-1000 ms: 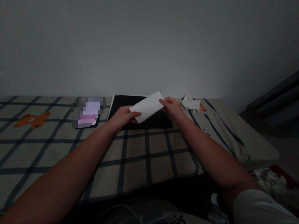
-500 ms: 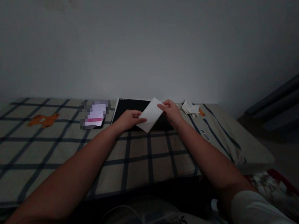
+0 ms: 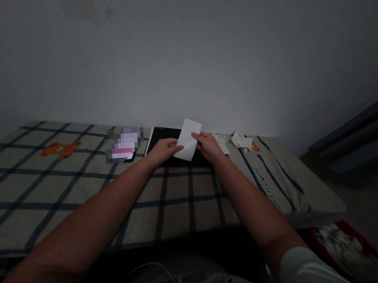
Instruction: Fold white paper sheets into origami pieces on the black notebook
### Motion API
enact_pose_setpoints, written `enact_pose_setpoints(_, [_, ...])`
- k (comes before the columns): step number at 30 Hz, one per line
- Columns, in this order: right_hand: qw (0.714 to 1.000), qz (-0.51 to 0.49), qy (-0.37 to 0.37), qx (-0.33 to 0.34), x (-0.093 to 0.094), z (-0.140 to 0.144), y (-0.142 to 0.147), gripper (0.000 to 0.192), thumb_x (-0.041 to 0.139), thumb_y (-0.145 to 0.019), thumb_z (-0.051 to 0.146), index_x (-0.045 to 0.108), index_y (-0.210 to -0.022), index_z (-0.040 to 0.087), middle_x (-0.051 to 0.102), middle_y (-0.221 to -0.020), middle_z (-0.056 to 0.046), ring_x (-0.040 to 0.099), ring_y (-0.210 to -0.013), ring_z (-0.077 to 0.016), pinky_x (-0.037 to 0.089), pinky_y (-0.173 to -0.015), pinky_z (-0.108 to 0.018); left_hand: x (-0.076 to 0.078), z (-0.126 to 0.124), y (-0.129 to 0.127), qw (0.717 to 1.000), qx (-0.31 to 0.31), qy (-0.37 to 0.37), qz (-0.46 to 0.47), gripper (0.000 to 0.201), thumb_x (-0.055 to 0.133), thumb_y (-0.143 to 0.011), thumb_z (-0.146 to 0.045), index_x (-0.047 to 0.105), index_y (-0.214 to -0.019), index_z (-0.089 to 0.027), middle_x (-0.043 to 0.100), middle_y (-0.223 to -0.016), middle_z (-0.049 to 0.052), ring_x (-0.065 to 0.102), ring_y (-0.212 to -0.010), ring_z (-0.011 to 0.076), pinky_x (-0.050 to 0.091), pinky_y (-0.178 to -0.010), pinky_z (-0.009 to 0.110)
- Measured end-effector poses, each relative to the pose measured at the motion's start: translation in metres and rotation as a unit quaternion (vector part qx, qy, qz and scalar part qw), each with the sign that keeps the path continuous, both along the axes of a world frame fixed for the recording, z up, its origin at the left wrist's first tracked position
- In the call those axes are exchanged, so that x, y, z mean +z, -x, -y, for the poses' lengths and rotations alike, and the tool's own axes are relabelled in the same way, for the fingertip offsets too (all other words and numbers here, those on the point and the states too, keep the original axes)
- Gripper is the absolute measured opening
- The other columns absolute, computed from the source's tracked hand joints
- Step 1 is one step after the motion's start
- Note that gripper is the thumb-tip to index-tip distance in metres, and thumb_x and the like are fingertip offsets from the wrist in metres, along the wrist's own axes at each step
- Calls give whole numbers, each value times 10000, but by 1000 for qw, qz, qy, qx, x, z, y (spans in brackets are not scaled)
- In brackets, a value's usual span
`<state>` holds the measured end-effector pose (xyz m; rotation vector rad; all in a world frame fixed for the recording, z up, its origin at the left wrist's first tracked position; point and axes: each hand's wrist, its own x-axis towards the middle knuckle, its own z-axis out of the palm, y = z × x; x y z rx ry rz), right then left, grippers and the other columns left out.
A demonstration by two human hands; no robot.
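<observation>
Between my two hands is a white sheet of paper [image 3: 188,137], tilted, with a crease line across its lower part. My left hand [image 3: 165,151] pinches its lower left edge between thumb and fingers. Closed on its right edge is my right hand [image 3: 208,145], thumb on top. The paper is held above a flat black board [image 3: 163,137] with a pale left edge, lying on the checked cloth. Some white paper [image 3: 222,143] lies just right of my right hand, partly hidden by it.
A phone [image 3: 124,146] with a lit, blurred screen lies left of the board on the checked cloth [image 3: 91,183]. Folded white paper pieces [image 3: 241,141] sit to the right. The wall [image 3: 183,55] rises behind. Below at right is a red-rimmed container [image 3: 344,238] with pale scraps.
The paper has turned more upright and shifted slightly left, with my right hand moving left too. White paper beside my right hand now shows. The view has shifted slightly.
</observation>
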<state>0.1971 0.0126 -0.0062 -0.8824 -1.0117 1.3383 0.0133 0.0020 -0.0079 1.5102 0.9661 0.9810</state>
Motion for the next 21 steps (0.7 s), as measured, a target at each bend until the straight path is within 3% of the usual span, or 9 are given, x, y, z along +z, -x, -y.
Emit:
enact_pose_setpoints(3, [1000, 11, -5, -7, -4, 0, -3, 270, 790, -649, 310, 690, -859, 172, 747, -932, -55, 683, -836, -169, 531, -822, -311, 0, 1, -1, 999, -19, 15, -24, 365, 755, -672, -397, 704, -926, -139, 728, -837, 46, 633, -705, 154, 476, -664, 270])
enact_pose_setpoints(8, [1000, 17, -16, -8, -5, 1, -2, 281, 799, -614, 315, 708, -836, 171, 748, -871, -35, 665, -759, -153, 527, -761, -296, 3, 5, -4, 998, 35, -12, -58, 335, 758, -670, -432, 721, -855, -155, 717, -794, 39, 607, -682, 157, 461, -632, 272])
enact_pose_setpoints(13, [999, 26, -19, -16, -4, 5, -1, 292, 789, -615, 343, 710, -832, 163, 744, -868, -49, 657, -756, -158, 518, -752, -300, 2, 7, -4, 991, 48, -44, -115, 354, 724, -700, -500, 712, -757, -151, 648, -647, 13, 526, -571, 127, 382, -531, 244])
enact_pose_setpoints(21, [999, 41, -20, -14, -7, 5, -2, 341, 789, -618, 411, 697, -836, 166, 731, -834, -45, 649, -739, -165, 503, -735, -313, -1, 4, -2, 992, 7, -41, -121, 404, 649, -758, -555, 666, -671, -161, 589, -574, 6, 490, -531, 118, 354, -504, 238])
